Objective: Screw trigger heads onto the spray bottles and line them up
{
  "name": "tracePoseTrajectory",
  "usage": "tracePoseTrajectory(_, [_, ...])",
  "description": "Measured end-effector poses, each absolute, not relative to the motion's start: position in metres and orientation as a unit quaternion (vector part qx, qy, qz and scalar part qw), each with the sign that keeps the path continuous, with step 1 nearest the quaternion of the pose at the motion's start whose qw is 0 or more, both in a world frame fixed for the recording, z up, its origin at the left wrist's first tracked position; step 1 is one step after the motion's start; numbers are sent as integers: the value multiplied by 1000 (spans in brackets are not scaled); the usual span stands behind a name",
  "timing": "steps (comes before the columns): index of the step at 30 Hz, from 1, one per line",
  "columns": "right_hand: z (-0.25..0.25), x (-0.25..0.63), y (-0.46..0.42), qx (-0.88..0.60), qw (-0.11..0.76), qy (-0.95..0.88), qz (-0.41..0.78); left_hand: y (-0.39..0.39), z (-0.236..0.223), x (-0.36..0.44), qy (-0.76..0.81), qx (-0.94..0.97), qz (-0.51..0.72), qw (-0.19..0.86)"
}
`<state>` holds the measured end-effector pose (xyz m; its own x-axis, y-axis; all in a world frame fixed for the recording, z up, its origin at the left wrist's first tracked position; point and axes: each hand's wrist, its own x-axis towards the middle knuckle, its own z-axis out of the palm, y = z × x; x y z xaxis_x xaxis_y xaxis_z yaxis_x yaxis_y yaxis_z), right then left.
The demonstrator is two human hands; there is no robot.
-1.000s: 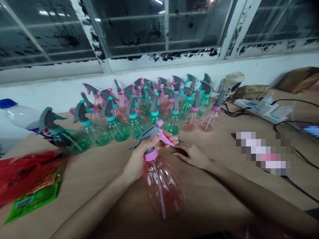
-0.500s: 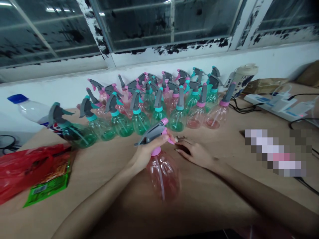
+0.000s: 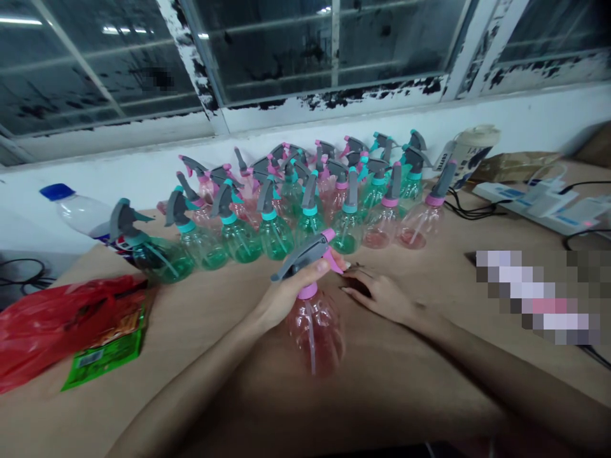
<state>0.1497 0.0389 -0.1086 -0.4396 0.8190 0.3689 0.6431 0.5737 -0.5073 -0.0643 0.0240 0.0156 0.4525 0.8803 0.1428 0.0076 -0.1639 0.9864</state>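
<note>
A clear pink spray bottle (image 3: 317, 337) with a grey and pink trigger head stands in front of me. My left hand (image 3: 298, 283) is wrapped round its neck and trigger head, fingers at the pink trigger. A pale dip tube shows inside the bottle. Just right of the trigger, my right hand (image 3: 384, 296) rests on the table with its fingers bent and the thumb apart, holding nothing. Behind both hands stand several more spray bottles in rows, among them a green one (image 3: 277, 242) and a pink one (image 3: 379, 232), some with liquid at the bottom.
On the left lie a red plastic bag (image 3: 62, 318), a green packet (image 3: 107, 356) and a blue-capped plastic bottle (image 3: 81, 210). To the right are a power strip (image 3: 529, 207) with cables, a printed cup (image 3: 472, 152) and a blurred-out flat object (image 3: 539, 296). A windowed wall backs the table.
The whole view has shifted slightly, so things appear a little farther right. My left hand keeps its grip on the pink spray bottle, and my right hand stays on the table.
</note>
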Motion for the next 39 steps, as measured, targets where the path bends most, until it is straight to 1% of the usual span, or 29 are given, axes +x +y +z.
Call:
tracePoseTrajectory(4, [-99,149,36,-453,307,-814,198,24,7,-62,302,644,402,577])
tracePoseTrajectory(8, [-74,149,29,-466,311,-792,244,24,6,-62,293,636,418,578])
tracePoseTrajectory(11, [-50,149,15,-476,341,-771,253,22,9,-61,328,648,417,547])
tracePoseTrajectory(14, [-32,145,-9,-478,372,-753,257,17,14,-56,390,673,408,478])
tracePoseTrajectory(16, [-26,139,-26,-480,370,-764,223,11,15,-49,424,688,397,435])
tracePoseTrajectory(18, [-25,131,-43,-485,363,-778,165,4,14,-39,439,701,388,406])
tracePoseTrajectory(21, [-33,118,-61,-501,373,-773,109,-12,14,-19,437,727,373,375])
tracePoseTrajectory(24, [-41,114,-72,-525,387,-754,78,-29,14,2,421,751,358,361])
tracePoseTrajectory(28, [-46,138,-80,-536,397,-743,56,-43,7,17,375,794,337,339])
tracePoseTrajectory(31, [-49,176,-74,-580,393,-712,52,-43,-5,15,355,817,328,315])
tracePoseTrajectory(34, [-52,222,-54,-643,380,-664,39,-40,-21,0,390,795,317,339])
tracePoseTrajectory(39, [-55,284,-9,-654,363,-664,0,-44,-43,-41,471,731,292,399])
